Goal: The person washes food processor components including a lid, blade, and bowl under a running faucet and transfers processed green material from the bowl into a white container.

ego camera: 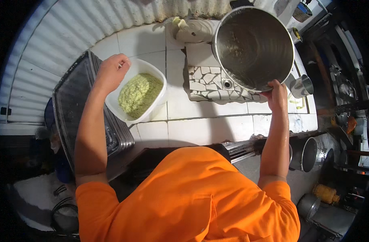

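Note:
My right hand (278, 92) grips the near rim of a large metal stockpot (248, 48), which leans over the sink with its mouth facing me. Its inside looks wet, with some residue on the wall. My left hand (114, 72) is curled at the far left corner of a white plastic tub (158, 99). A small pale spot shows between thumb and fingers; whether they pinch the rim or something else is unclear. Inside the tub lies a heap of wet, pale green, finely shredded or ground food (139, 95).
The shallow sink has a broken-tile floor (208, 78) and a drain (227, 84). Stacked dark trays (75, 99) lean left of the tub. A metal cup (302, 86) lies at right; a clear plastic container (193, 31) stands behind. More pots (308, 154) stand at far right.

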A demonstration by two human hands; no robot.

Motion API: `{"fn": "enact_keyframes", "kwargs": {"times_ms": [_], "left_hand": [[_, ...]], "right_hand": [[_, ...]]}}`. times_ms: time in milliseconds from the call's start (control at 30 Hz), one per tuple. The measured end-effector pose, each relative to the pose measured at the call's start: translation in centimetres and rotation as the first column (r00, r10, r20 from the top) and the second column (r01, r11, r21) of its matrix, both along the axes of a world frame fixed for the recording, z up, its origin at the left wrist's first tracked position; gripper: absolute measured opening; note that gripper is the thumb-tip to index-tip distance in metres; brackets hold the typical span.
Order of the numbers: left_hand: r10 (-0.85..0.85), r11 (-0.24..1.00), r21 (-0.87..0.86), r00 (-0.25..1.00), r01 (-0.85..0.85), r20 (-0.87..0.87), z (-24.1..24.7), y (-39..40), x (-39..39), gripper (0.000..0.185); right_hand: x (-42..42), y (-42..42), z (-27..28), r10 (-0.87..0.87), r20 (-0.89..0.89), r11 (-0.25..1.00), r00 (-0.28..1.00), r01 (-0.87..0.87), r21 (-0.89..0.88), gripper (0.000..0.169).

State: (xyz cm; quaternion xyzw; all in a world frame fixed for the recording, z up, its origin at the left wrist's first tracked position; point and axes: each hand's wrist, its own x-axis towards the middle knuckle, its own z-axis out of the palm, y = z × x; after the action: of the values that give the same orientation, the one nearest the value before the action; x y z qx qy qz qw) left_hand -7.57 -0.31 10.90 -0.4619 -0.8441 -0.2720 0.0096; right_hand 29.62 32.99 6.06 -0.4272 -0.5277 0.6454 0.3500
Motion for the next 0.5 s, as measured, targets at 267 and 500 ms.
{"fn": "enact_keyframes", "kwargs": {"times_ms": [267,500], "left_hand": [[0.163,0.987,-0.02,0.978,-0.162,0.126,-1.4,2.5,2.5,0.019],[0.25,0.964,-0.114,0.965,-0.241,0.079,-2.2,5.0,6.5,0.02]], "right_hand": [[4.8,13.0,-11.4,0.117,0.213,0.972,0.97,-0.068,-0.225,0.031],[4.2,19.2,-19.4,0.306,0.292,0.906,0.906,-0.183,-0.381,0.032]]}}
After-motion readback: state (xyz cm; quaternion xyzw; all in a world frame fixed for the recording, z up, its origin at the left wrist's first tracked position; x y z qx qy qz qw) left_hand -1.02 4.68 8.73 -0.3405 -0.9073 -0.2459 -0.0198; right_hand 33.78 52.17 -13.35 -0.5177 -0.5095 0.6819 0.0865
